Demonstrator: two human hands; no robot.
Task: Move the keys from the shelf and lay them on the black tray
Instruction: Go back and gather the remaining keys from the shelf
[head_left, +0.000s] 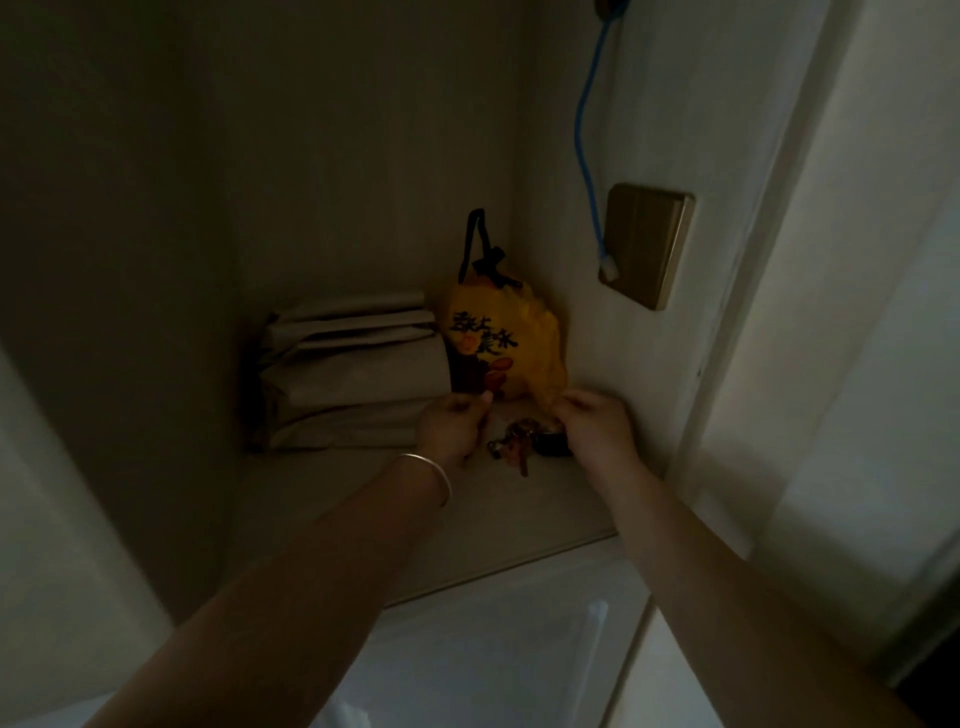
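Where the dim, pale shelf (467, 519) meets the right-hand wall, your bunch of dark metal keys with a black fob (524, 441) lies flat on the board, between your two hands. Your right hand (597, 423) sits just beside the fob end, knuckles up and fingers curled down toward it; in this light you cannot tell whether its grip has closed on the keys or only touches them. Your left hand (454, 423) is on the other side of the bunch, wrist bent, fingers folded in with the thumb and forefinger pinched near the lower edge of the yellow printed bag (498, 338); whether that grip holds anything cannot be told. A thin silver bangle (431, 475) circles your left wrist. Both forearms reach up and forward from the bottom corners, converging on the keys.

Behind the keys, the yellow bag with black lettering and a black strap stands in the corner. To its left, a stack of folded beige paper bags (353, 374) lies on the shelf. On the right wall a brass-coloured square plate (647, 244) is mounted, with a blue cable (587, 145) hanging down across it.
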